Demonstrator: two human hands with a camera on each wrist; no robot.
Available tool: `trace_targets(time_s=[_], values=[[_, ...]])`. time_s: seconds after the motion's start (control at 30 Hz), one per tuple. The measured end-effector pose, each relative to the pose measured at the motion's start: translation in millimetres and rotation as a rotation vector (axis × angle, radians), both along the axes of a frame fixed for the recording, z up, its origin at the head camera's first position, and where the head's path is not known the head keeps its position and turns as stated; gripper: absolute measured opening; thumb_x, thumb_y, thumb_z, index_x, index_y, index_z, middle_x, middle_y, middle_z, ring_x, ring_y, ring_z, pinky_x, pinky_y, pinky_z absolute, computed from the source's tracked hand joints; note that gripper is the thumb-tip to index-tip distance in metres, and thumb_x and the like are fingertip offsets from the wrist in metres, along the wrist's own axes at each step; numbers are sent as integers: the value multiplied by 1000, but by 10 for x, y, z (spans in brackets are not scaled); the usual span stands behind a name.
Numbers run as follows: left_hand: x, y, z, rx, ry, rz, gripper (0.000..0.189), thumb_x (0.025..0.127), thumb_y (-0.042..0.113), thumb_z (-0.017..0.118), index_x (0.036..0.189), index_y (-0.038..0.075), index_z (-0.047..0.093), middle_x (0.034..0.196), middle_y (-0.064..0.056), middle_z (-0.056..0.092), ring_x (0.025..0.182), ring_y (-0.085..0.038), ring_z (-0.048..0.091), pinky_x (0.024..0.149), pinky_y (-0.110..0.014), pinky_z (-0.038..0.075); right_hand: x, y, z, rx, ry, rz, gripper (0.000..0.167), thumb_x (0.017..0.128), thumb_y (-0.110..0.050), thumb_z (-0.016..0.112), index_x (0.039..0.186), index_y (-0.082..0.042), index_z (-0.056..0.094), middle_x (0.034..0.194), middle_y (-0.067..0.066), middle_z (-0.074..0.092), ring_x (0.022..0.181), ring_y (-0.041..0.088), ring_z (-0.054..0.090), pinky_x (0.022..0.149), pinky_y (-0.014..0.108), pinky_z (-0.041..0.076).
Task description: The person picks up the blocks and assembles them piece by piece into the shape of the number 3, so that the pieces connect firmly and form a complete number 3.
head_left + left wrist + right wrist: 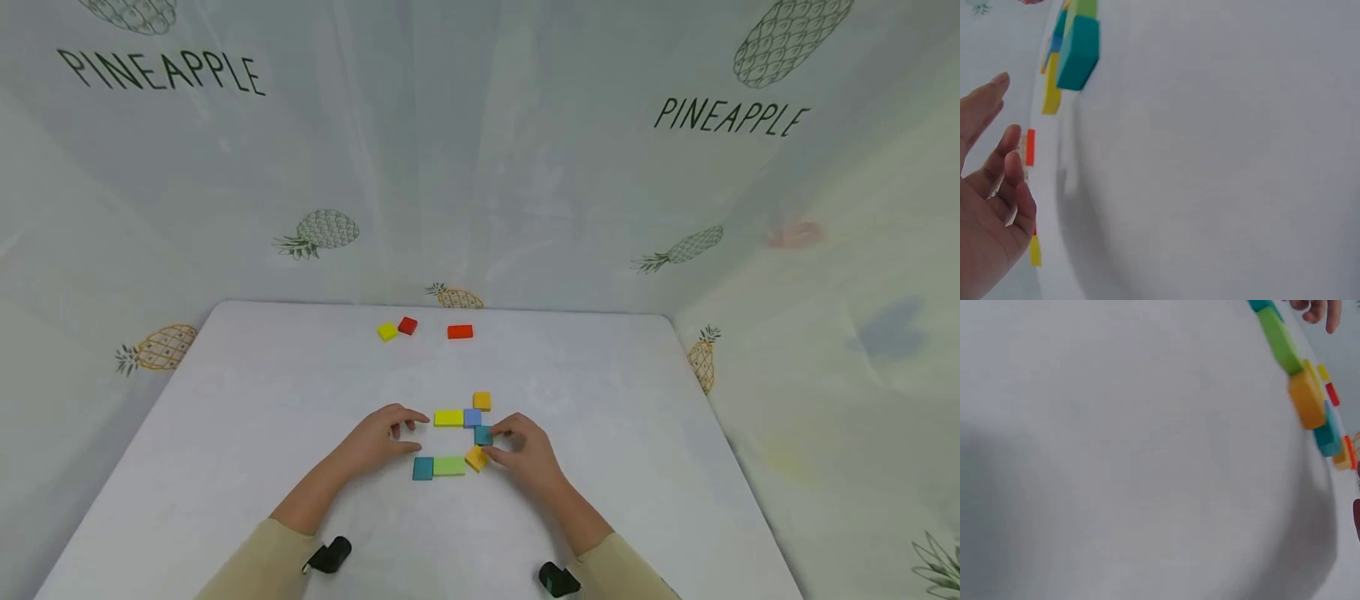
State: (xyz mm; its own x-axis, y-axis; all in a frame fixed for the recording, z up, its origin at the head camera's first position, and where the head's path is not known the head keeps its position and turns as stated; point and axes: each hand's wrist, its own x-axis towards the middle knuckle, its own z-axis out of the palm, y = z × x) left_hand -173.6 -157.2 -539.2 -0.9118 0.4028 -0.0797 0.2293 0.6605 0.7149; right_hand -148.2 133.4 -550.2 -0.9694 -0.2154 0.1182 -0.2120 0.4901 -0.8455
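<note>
Small coloured blocks form a bent line on the white table. A yellow block [449, 418] lies beside a blue block [472, 418], with an orange block [482, 402] just above. Below the blue one sits a teal block [482, 435], then a second orange block [476, 459], turned askew. A light green block [449, 467] and another teal block [1079, 53] continue leftward. My right hand [527, 454] has its index fingertip at the upper teal block and its thumb by the askew orange one. Left of the row, my left hand [372, 437] holds nothing, thumb and fingers apart.
Toward the table's far edge lie a yellow block [387, 332], a red block [407, 326] and a longer red block [461, 332]. A pineapple-printed cloth [480, 167] hangs behind the table [600, 375]. Black devices [331, 555] are strapped at both wrists.
</note>
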Motion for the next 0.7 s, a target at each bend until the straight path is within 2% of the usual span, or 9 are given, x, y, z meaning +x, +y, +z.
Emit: trace_targets(time_s=[0.2, 0.4, 0.53, 0.7], values=[[-284, -9, 99, 14, -12, 75, 40, 83, 20, 79, 121, 19, 67, 100, 2, 61, 82, -15, 50, 69, -28, 47, -361, -79, 255, 20, -47, 49, 24, 82, -15, 79, 104, -9, 72, 103, -4, 64, 100, 26, 55, 89, 47, 45], [-519, -67, 130, 36, 0, 155, 42, 85, 19, 78, 124, 15, 66, 101, -2, 62, 85, -19, 52, 71, -29, 48, -758, -299, 438, 71, -103, 128, 31, 84, -17, 77, 113, -9, 70, 108, -3, 64, 108, 30, 53, 96, 49, 43], [-616, -152, 154, 60, 33, 199, 41, 86, 19, 76, 125, 11, 65, 100, -4, 61, 86, -21, 53, 72, -31, 47, -1004, -459, 494, 115, -122, 193, 33, 85, -21, 77, 116, -10, 69, 110, -5, 63, 109, 25, 53, 96, 45, 43], [-672, -300, 202, 89, 61, 272, 41, 87, 17, 75, 125, 6, 64, 100, -7, 61, 88, -24, 55, 74, -34, 47, -1270, -671, 500, 166, -141, 243, 36, 86, -24, 76, 119, -12, 68, 114, -5, 62, 110, 24, 53, 95, 40, 45]])
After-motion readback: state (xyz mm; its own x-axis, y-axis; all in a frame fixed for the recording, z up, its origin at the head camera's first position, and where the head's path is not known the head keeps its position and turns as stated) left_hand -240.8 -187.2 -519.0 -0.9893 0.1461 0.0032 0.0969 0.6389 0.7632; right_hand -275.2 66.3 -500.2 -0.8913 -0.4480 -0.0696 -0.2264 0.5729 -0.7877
